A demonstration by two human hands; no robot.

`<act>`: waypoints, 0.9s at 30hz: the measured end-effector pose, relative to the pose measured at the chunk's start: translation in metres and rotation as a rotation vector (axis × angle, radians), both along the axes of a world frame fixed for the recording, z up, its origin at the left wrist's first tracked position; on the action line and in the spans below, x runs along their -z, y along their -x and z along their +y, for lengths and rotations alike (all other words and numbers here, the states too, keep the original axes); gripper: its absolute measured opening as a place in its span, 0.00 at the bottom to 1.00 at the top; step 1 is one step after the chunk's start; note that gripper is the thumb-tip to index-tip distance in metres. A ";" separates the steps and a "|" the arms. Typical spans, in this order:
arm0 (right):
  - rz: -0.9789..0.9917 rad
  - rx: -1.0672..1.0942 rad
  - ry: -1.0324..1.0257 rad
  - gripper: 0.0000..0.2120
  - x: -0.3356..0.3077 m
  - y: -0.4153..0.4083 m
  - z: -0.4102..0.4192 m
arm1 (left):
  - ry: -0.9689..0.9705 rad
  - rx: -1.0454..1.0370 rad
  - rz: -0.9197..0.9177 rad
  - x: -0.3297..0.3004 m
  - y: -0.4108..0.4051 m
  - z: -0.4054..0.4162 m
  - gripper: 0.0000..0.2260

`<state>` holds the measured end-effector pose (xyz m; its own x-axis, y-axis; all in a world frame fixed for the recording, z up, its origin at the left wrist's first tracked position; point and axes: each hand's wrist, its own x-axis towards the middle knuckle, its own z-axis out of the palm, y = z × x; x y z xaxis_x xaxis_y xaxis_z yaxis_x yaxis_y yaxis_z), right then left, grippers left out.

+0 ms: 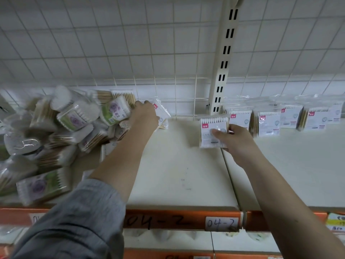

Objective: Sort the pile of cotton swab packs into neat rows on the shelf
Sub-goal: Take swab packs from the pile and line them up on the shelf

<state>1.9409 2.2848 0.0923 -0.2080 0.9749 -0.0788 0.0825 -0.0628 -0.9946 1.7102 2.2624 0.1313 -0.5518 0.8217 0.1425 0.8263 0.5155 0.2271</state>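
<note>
A loose pile of cotton swab packs (61,131) covers the left part of the cream shelf (173,165). My left hand (143,116) reaches to the pile's right edge and its fingers curl round a white pack with a red tag (161,111) at the back. My right hand (233,139) grips another white swab pack (213,132) upright, thumb across its front, just left of a row of standing packs (280,118) along the back right.
A slotted upright post (224,58) rises from the back of the shelf between the two shelf boards. A wire grid backs the shelf. An orange price rail (177,219) marked 04-2 runs along the front edge, with a lower shelf beneath.
</note>
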 end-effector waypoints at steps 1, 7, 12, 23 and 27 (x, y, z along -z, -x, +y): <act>0.006 0.008 0.004 0.07 -0.001 0.000 -0.002 | -0.026 0.007 -0.042 0.000 0.000 -0.001 0.21; 0.044 0.060 0.008 0.01 -0.002 -0.004 -0.016 | -0.203 0.031 -0.254 -0.001 0.001 -0.014 0.16; 0.060 0.121 -0.014 0.04 -0.005 -0.017 -0.030 | -0.298 0.041 -0.409 0.006 -0.003 -0.032 0.16; 0.025 0.240 -0.033 0.05 0.000 -0.085 -0.032 | -0.375 0.104 -0.526 0.012 -0.055 -0.041 0.14; 0.007 0.224 -0.057 0.00 -0.001 -0.124 -0.017 | -0.400 0.116 -0.534 0.014 -0.097 -0.035 0.12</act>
